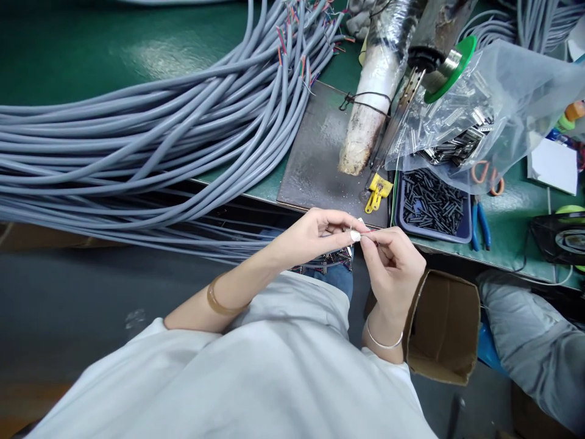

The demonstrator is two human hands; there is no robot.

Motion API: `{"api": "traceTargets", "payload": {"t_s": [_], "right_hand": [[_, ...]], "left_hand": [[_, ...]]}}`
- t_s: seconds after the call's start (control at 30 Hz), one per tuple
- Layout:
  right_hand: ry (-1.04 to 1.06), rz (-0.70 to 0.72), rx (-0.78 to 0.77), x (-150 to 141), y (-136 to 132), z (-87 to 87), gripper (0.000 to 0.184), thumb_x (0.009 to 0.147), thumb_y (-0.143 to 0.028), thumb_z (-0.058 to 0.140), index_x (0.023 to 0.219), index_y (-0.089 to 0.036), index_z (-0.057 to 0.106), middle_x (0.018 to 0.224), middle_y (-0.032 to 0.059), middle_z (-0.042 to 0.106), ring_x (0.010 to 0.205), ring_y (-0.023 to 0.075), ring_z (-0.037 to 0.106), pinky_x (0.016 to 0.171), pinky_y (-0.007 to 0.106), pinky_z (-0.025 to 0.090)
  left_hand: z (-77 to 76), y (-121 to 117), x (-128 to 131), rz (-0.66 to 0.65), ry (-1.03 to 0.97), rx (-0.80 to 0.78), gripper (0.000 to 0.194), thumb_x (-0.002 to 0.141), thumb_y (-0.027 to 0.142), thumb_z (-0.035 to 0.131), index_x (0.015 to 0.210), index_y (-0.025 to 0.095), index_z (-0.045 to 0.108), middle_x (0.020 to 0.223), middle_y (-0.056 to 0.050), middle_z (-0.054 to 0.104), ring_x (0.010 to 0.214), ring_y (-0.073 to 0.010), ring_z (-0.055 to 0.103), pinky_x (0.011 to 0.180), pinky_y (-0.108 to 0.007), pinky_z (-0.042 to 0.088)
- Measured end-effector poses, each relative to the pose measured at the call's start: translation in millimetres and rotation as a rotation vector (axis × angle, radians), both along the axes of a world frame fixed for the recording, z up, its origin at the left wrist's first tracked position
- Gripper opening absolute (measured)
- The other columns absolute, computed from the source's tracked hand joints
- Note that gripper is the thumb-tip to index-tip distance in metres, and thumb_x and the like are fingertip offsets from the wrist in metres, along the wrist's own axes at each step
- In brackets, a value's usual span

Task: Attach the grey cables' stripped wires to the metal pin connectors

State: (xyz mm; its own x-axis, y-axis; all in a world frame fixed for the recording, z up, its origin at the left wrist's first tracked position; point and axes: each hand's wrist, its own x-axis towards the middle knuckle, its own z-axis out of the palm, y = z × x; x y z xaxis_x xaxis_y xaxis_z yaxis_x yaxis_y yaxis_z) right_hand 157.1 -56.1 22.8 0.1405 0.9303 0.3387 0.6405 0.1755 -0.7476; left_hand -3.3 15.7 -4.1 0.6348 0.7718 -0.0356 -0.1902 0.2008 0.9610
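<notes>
My left hand (322,233) and my right hand (395,256) meet in front of my lap, just off the table edge. The left one is closed in a pinch around the end of a grey cable, mostly hidden by the fingers. White material covers its thumb tip. Between the fingertips of both hands shows a thin red wire (369,231), pinched by the right thumb and forefinger. Below the hands, finished-looking cable ends with small connectors (325,266) lie across my lap. A soldering iron (397,122) points down above a yellow clip (378,192) on a dark plate (315,164).
Grey cables (183,134) with stripped ends spread over the left side. To the right are a tray (461,235) of black sleeves, a bag (512,91) of metal connectors, a solder spool (470,52), pliers (482,225) and scissors (496,183). A cardboard box (443,329) stands below; another person's sleeve (530,329) is beside it.
</notes>
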Motion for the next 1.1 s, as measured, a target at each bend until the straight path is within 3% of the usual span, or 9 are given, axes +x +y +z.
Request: {"api": "traceTargets", "payload": {"t_s": [0.27,0.43,0.53,0.63,0.7,0.83,0.9,0.97,1.1], "right_hand": [[-0.08,-0.028,0.043,2,-4,11.0,0.009,0.091,-0.019,0.068,0.082,-0.023,0.068,0.075,-0.0022,0.063,0.061,0.0097,0.05,0.056,0.027,0.039],[0.196,-0.079,-0.04,6,2,6.2,0.021,0.095,-0.031,0.063,0.076,-0.021,0.064,0.069,-0.003,0.056,0.056,0.0088,0.047,0.05,0.025,0.034],[0.287,-0.17,0.042,10,4,3.9,0.018,0.095,-0.033,0.063,0.082,-0.022,0.068,0.068,-0.0026,0.06,0.057,0.0097,0.053,0.05,0.024,0.036],[0.077,-0.154,0.128,10,2,3.8,0.01,0.092,-0.029,0.068,0.098,-0.027,0.075,0.069,-0.0024,0.064,0.055,0.0104,0.055,0.049,0.026,0.036],[-0.121,-0.079,0.173,8,-1,2.7,0.021,0.09,-0.024,0.07,0.109,-0.031,0.075,0.067,-0.0035,0.065,0.053,0.0098,0.053,0.051,0.026,0.039],[-0.304,0.037,0.197,3,-3,-2.8,0.021,0.09,-0.018,0.07,0.106,-0.03,0.075,0.07,-0.0026,0.069,0.054,0.0092,0.054,0.056,0.026,0.043],[-0.25,0.033,0.164,2,-2,-4.3,0.012,0.091,-0.02,0.068,0.097,-0.028,0.074,0.073,-0.0015,0.07,0.056,0.0098,0.055,0.055,0.026,0.042],[-0.093,-0.092,0.198,4,1,-2.9,0.007,0.092,-0.023,0.066,0.09,-0.026,0.072,0.072,-0.0015,0.067,0.053,0.0097,0.053,0.05,0.026,0.039],[0.37,-0.317,0.479,9,4,6.8,0.009,0.089,-0.032,0.066,0.086,-0.024,0.065,0.05,-0.0092,0.04,0.037,0.0072,0.03,0.039,0.025,0.027]], "left_hand": [[3.0,-2,7,-0.097,-0.053,-0.178,0.027,0.086,0.038,0.074,0.092,0.014,0.065,0.06,0.002,0.058,0.052,-0.0082,0.055,0.048,-0.017,0.042],[9.3,-12,11,0.069,-0.11,-0.203,0.023,0.08,0.032,0.078,0.086,0.013,0.065,0.06,0.002,0.059,0.049,-0.0061,0.053,0.048,-0.016,0.043],[10.6,-14,9,0.201,-0.141,-0.185,0.021,0.076,0.027,0.08,0.079,0.013,0.064,0.066,0.002,0.061,0.049,-0.004,0.05,0.047,-0.016,0.041],[8.7,-12,7,0.259,-0.155,-0.201,0.023,0.074,0.027,0.081,0.077,0.014,0.062,0.07,0.002,0.061,0.047,-0.0024,0.047,0.044,-0.015,0.037],[7.1,-12,6,0.258,-0.166,-0.208,0.025,0.073,0.027,0.082,0.076,0.015,0.061,0.068,0.003,0.059,0.046,-0.002,0.044,0.043,-0.016,0.035],[6.5,-13,6,0.221,-0.177,-0.204,0.026,0.073,0.029,0.082,0.076,0.015,0.061,0.062,0.005,0.055,0.046,-0.0019,0.04,0.043,-0.016,0.033],[7.7,-14,6,0.207,-0.176,-0.214,0.026,0.073,0.029,0.083,0.077,0.015,0.061,0.063,0.005,0.057,0.046,-0.0019,0.04,0.043,-0.016,0.033],[8.7,-14,6,0.211,-0.172,-0.224,0.027,0.073,0.029,0.084,0.077,0.015,0.061,0.065,0.004,0.059,0.047,-0.0018,0.042,0.043,-0.016,0.034],[7.1,-12,4,0.261,-0.177,-0.234,0.025,0.077,0.029,0.081,0.08,0.015,0.061,0.068,0.002,0.063,0.046,-0.0025,0.047,0.043,-0.016,0.038]]}}
